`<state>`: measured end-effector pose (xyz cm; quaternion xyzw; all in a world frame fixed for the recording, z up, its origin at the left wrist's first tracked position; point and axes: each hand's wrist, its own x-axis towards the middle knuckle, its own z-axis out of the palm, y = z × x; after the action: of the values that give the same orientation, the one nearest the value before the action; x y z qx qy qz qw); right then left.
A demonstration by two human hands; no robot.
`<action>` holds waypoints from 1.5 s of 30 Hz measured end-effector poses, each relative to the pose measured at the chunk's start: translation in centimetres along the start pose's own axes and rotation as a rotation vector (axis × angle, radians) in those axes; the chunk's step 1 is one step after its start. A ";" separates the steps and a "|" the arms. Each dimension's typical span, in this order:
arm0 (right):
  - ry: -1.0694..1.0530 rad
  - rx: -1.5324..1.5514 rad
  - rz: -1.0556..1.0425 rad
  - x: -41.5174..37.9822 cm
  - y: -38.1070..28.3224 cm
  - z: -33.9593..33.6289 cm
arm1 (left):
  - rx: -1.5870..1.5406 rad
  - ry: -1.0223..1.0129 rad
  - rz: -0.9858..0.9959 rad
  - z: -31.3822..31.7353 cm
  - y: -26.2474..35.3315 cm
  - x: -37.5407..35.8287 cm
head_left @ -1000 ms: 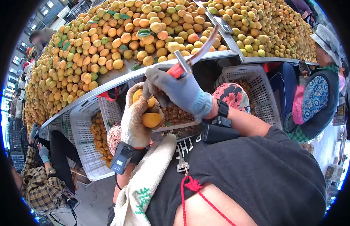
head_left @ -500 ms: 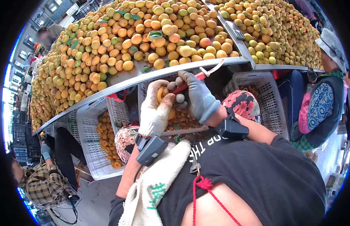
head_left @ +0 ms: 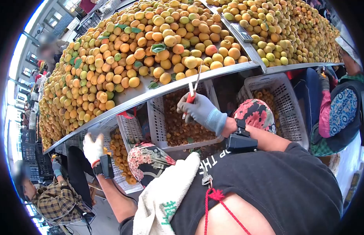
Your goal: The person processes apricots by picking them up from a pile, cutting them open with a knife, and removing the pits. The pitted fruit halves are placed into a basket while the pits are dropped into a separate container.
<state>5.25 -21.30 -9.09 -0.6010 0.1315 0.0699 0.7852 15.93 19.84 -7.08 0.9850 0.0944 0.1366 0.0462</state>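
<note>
My left hand (head_left: pixel 93 148), in a white glove, is over the left white crate (head_left: pixel 129 184), fingers apart. Beneath and beside it lie orange fruit halves (head_left: pixel 120 156). In a grey-blue glove, my right hand (head_left: pixel 201 111) grips red-handled pruning shears (head_left: pixel 191 96), whose blades point up toward the metal table edge (head_left: pixel 158 89). Below that hand stands the middle white crate (head_left: pixel 155 121), holding small brown and orange pieces (head_left: pixel 178 131). Whole yellow-orange fruits (head_left: pixel 163 55) are heaped on the table beyond.
A calculator (head_left: pixel 241 32) lies on the metal divider. Another white crate (head_left: pixel 285 105) with fruit pieces stands at the right. One person in a plaid shirt (head_left: pixel 58 201) sits at the left, another in a blue patterned garment (head_left: pixel 340 113) at the right.
My hands have separated. My left hand moved left to the left crate and opened, no longer holding the fruit. The shears in my right hand now point upward.
</note>
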 end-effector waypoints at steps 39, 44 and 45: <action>-0.262 -0.234 -0.459 -4.8 -4.2 3.2 | -1.799 -0.902 -0.022 -7.8 19.7 -11.5; -0.246 -0.456 -0.537 -5.4 -5.1 3.2 | -1.757 -0.919 0.059 -8.2 19.5 -11.8; -0.230 -0.512 -0.572 -5.3 -5.1 3.3 | -1.759 -0.914 0.059 -8.3 19.4 -11.9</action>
<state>1.98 -19.29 -2.02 -0.7779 -0.1514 -0.0542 0.6075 5.73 -1.01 0.00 0.5597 -0.0922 -0.2340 0.7896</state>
